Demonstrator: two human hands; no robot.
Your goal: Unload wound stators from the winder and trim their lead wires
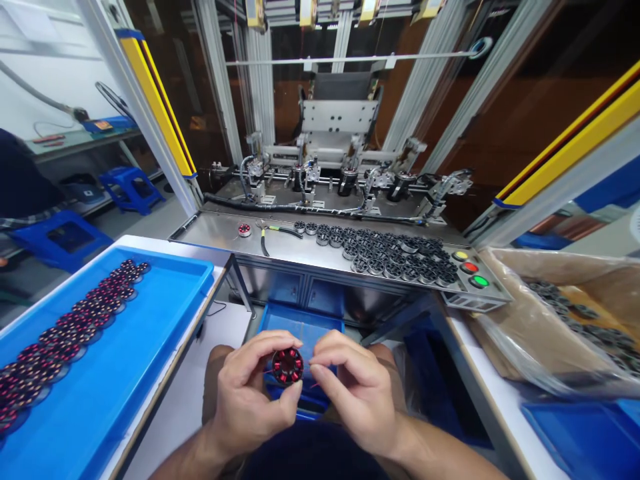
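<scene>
Ring (288,366), dark with red windings, sits upright between the thumb and fingers of the left hand (247,397), which curl around its edge, parted only by its width. Beside it, the right hand (357,393) has its thumb and forefinger pinched nearly together; a thin red wire (315,385) shows just below them, but whether they grip it I cannot tell. The step in hand looks like fine work on a wire end, and the next move calls for a steady left hold and a light, precise pinch. Beyond, on the steel tabletop (215,230), lie cutters (284,231) and unwound rings (373,250); at left, a blue tray (165,293) carries wound ones
</scene>
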